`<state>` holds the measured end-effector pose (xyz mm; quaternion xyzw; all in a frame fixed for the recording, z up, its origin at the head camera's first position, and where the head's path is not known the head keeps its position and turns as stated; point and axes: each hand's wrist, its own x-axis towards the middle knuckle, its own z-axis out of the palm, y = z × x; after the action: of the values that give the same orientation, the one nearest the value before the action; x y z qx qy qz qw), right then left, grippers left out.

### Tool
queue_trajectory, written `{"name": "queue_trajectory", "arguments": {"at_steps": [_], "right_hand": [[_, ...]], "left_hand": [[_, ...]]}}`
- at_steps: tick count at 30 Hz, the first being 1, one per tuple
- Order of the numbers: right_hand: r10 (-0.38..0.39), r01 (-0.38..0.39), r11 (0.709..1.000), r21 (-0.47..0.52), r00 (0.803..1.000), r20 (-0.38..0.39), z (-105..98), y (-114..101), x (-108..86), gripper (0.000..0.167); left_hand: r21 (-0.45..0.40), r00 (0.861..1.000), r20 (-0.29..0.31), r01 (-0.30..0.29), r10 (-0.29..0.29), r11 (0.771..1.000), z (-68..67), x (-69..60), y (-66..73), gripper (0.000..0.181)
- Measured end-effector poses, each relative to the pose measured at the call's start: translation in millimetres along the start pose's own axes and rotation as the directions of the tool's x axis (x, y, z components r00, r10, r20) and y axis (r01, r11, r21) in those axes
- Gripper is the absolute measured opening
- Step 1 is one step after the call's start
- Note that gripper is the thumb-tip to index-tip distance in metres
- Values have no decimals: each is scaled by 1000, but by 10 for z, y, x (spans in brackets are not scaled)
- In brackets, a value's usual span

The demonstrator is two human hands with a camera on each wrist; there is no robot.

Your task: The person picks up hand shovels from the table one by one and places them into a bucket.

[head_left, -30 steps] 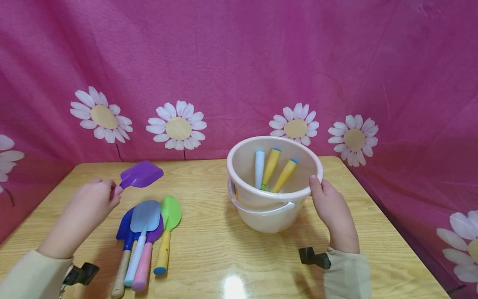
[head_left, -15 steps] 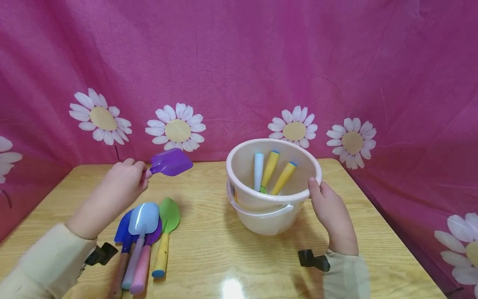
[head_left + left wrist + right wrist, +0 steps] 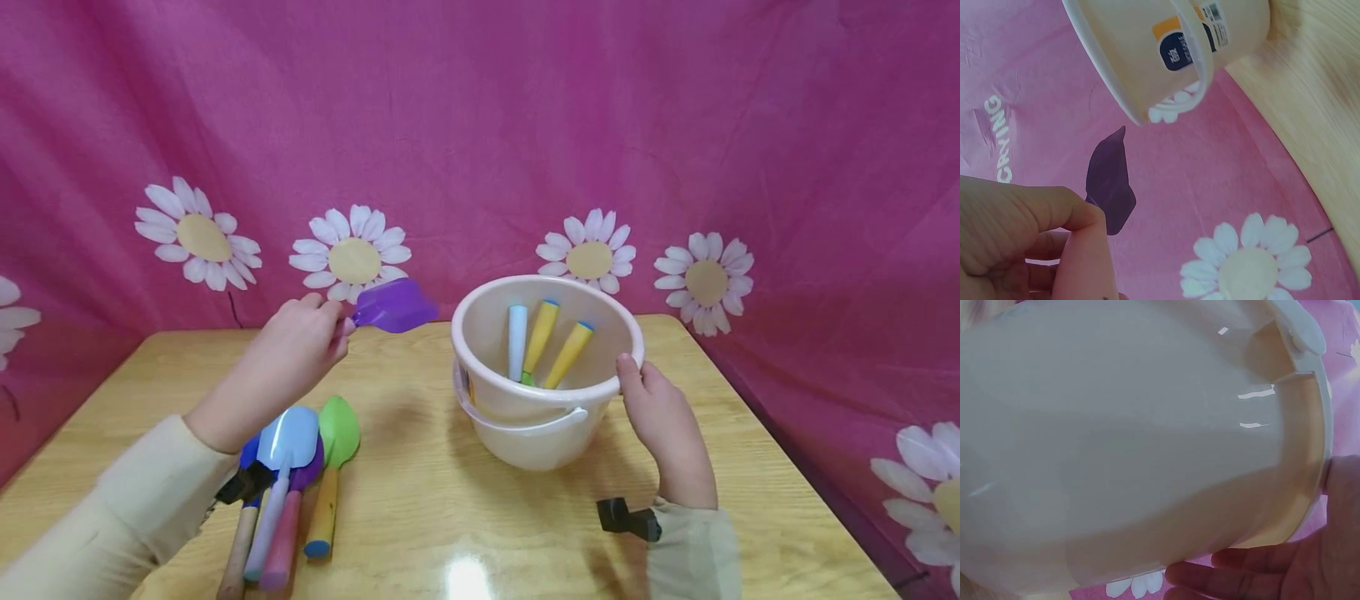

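Observation:
My left hand (image 3: pixel 296 350) grips the pink handle of a purple toy shovel (image 3: pixel 395 306), holding it above the table left of the bucket. The blade points right, toward the rim, and stays apart from it. The left wrist view shows the handle (image 3: pixel 1087 265) between thumb and fingers. My right hand (image 3: pixel 667 425) holds the rim of a white bucket (image 3: pixel 528 446), thumb over the edge and fingers along the outer wall. Inside the bucket lean a light-blue handle (image 3: pixel 517 342) and two yellow handles (image 3: pixel 542 333); their lower ends are mostly hidden.
On the wooden table (image 3: pixel 420 500) at left lie several toy shovels: a light-blue one (image 3: pixel 292 433), a green one (image 3: pixel 340 429) with yellow handle, and others partly under my left sleeve. A pink flowered cloth (image 3: pixel 465 150) hangs behind. The bucket's handle (image 3: pixel 525 431) hangs down in front.
My left hand has moved right and upward with the purple shovel, from above the shovel pile toward the bucket. The right hand and the bucket have stayed in place.

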<state>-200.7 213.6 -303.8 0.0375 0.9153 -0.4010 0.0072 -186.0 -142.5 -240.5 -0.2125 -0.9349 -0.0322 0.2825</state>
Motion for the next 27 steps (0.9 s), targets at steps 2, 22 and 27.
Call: {"name": "queue_trajectory", "arguments": {"at_steps": [2,22,27], "right_hand": [[-1,1,1000,7,1000,-1,-9,0,-1,77],[-6,7,1000,22,1000,-20,-16,-16,14,79],[-4,5,1000,17,1000,-26,4,21,15,77]], "left_hand": [[-14,1000,-20,-24,24,1000,20,51,36,12],[30,991,-3,-132,132,991,198,401,436,7],[101,989,-17,-147,149,984,250,413,489,8]]}}
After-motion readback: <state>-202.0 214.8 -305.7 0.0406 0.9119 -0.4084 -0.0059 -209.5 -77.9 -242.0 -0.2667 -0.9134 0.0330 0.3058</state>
